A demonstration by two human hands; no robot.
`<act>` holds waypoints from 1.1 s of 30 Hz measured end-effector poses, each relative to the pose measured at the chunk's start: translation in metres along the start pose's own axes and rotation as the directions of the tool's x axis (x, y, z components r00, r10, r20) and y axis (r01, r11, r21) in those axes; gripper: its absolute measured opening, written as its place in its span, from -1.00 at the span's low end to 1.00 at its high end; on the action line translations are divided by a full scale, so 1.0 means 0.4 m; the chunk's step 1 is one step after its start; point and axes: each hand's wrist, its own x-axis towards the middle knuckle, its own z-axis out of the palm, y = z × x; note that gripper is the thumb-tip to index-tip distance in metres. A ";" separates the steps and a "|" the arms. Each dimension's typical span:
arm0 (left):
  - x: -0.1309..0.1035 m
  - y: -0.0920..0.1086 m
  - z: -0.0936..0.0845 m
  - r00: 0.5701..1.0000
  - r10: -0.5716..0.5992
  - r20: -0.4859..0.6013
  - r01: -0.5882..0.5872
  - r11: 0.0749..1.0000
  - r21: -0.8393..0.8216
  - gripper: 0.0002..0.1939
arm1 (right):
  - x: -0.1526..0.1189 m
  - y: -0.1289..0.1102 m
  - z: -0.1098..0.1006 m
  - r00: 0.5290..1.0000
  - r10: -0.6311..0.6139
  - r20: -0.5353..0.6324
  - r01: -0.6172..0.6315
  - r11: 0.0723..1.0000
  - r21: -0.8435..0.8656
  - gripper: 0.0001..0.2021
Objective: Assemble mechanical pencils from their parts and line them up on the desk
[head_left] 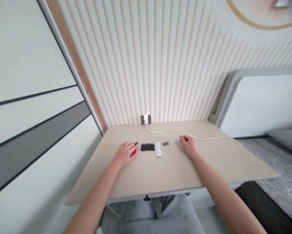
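The left hand (126, 154) curved over red pieces (135, 151), partly hiding them, and the right hand (190, 145) bent beside clear bits (174, 141); whether either gripped anything was unclear. Between the hands lay black tubes (147, 147), white sticks (158, 149) and grey bits (165, 143); a cable (209, 138) ran just behind the right.

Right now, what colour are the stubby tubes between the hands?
The stubby tubes are black; see the head view.
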 end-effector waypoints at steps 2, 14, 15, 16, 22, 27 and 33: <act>0.000 0.002 -0.001 1.000 0.009 0.013 -0.009 1.000 0.000 -0.77 | 0.002 0.003 0.002 1.000 0.001 0.006 -0.001 1.000 0.002 -0.53; 0.006 0.029 -0.013 0.998 0.052 0.029 -0.052 0.999 0.010 -0.76 | 0.002 0.005 0.004 1.000 -0.005 0.004 0.005 1.000 0.008 -0.52; 0.007 0.030 -0.013 0.998 0.055 0.028 -0.056 0.998 0.016 -0.76 | 0.002 0.005 0.004 1.000 -0.005 0.003 0.005 1.000 0.008 -0.52; 0.008 0.032 -0.014 0.998 0.059 0.028 -0.059 0.998 0.025 -0.76 | 0.001 0.006 0.004 1.000 -0.007 0.003 0.006 1.000 0.008 -0.53; 0.022 0.049 -0.011 1.000 0.017 0.004 -0.018 0.994 0.106 -0.77 | 0.004 0.010 0.007 1.000 -0.020 0.002 0.020 1.000 -0.003 -0.54; 0.033 0.052 0.002 0.999 -0.045 -0.028 0.049 0.987 0.151 -0.80 | 0.007 0.014 0.012 0.999 -0.042 0.003 0.042 0.999 -0.024 -0.53; 0.034 0.041 0.026 0.993 -0.105 -0.058 0.113 0.982 0.153 -0.89 | 0.001 0.008 0.010 0.993 -0.119 0.013 0.120 0.991 -0.062 -0.55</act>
